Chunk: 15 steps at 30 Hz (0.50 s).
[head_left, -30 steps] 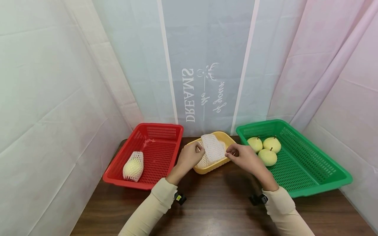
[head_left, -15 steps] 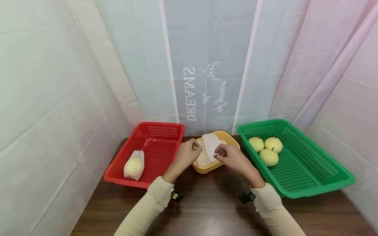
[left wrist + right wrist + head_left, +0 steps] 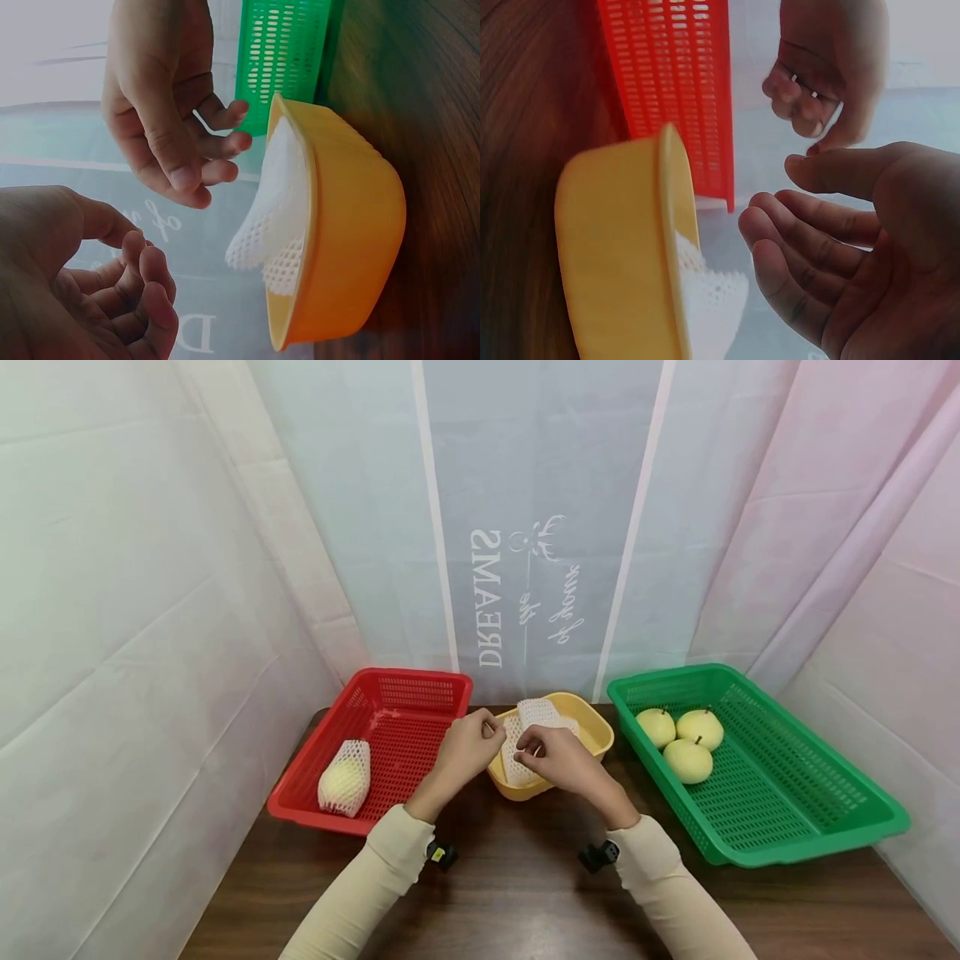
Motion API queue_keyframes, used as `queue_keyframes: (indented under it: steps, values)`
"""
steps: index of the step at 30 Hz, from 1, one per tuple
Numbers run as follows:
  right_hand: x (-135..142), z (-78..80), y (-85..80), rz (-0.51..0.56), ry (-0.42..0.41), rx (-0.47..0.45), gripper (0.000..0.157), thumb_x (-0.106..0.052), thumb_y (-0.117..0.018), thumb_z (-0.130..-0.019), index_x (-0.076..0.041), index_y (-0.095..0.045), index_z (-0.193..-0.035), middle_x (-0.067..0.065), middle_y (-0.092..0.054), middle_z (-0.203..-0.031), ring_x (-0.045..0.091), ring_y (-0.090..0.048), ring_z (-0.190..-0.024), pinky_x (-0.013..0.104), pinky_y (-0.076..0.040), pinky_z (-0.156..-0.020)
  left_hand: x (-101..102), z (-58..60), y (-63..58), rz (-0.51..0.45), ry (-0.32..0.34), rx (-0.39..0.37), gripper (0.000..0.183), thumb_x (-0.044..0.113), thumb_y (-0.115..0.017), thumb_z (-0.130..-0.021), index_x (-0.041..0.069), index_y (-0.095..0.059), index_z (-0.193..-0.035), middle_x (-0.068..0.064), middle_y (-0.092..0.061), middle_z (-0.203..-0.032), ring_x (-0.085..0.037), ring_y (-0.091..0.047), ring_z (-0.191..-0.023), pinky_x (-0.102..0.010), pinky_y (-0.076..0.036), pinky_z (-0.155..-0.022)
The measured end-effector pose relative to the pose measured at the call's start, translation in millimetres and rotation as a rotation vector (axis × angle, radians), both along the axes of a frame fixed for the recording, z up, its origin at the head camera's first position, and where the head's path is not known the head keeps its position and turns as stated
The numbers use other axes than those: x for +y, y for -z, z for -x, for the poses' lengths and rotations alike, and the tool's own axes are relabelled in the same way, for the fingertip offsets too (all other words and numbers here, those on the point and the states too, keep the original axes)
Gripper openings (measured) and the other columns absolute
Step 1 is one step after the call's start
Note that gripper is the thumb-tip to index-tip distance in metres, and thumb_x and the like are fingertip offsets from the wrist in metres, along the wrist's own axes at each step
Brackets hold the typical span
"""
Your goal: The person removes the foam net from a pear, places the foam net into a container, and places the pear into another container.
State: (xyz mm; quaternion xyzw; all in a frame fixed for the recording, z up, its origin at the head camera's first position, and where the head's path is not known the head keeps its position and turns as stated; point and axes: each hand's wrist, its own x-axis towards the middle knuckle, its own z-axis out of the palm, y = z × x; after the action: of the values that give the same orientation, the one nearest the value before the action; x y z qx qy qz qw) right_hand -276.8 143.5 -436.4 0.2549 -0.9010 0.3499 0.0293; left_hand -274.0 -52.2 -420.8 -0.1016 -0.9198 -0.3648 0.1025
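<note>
My left hand hovers over the left side of a yellow basket, fingers loosely bent and holding nothing. Above the basket's front, my right hand is likewise bare, its thumb apart from the bent fingers in the right wrist view. Inside the basket lie white foam net sleeves, one on top of another and sticking up past the rim; my hands partly hide them in the head view. From the side, both hands are apart from the sleeves.
On the left, a red basket holds one pear in a foam net. A green basket on the right holds three bare pears. A printed curtain hangs behind the wooden table.
My right hand has moved left, from the yellow basket's right rim to over the sleeves, near my left hand. The left hand has shifted slightly. The view has drifted slightly.
</note>
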Motion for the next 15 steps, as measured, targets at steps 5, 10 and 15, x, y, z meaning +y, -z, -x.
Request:
queue_keyframes:
  steps: [5,10,15]
  values:
    - [-13.2,0.6,2.6,0.002,-0.008,-0.029,0.007,-0.016,-0.076,-0.098,-0.009,-0.074,-0.099,0.001,-0.075,-0.087,0.011,-0.067,-0.078,0.028,-0.054,-0.069,-5.6,0.4,-1.4,0.003,-0.008,0.003,0.013,0.022,-0.068,-0.099,0.010,-0.073,-0.095,0.000,-0.063,-0.071,-0.010,-0.050,-0.057,-0.026,-0.040,-0.053]
    - [-26.5,1.0,6.2,0.004,-0.028,-0.036,0.008,-0.018,-0.076,-0.098,-0.011,-0.075,-0.099,-0.001,-0.076,-0.087,0.010,-0.067,-0.077,0.027,-0.054,-0.068,-12.8,1.4,-2.7,0.003,-0.022,-0.001,0.012,0.022,-0.068,-0.099,0.012,-0.074,-0.095,0.000,-0.065,-0.074,-0.012,-0.053,-0.061,-0.027,-0.042,-0.056]
    - [-38.4,0.7,7.4,0.001,-0.044,-0.014,0.010,-0.022,-0.077,-0.098,-0.012,-0.076,-0.099,-0.001,-0.076,-0.088,0.008,-0.067,-0.078,0.028,-0.055,-0.070,-20.2,1.6,-5.8,0.009,-0.039,-0.004,0.012,0.022,-0.067,-0.099,0.013,-0.073,-0.095,-0.001,-0.066,-0.078,-0.014,-0.056,-0.067,-0.029,-0.045,-0.061]
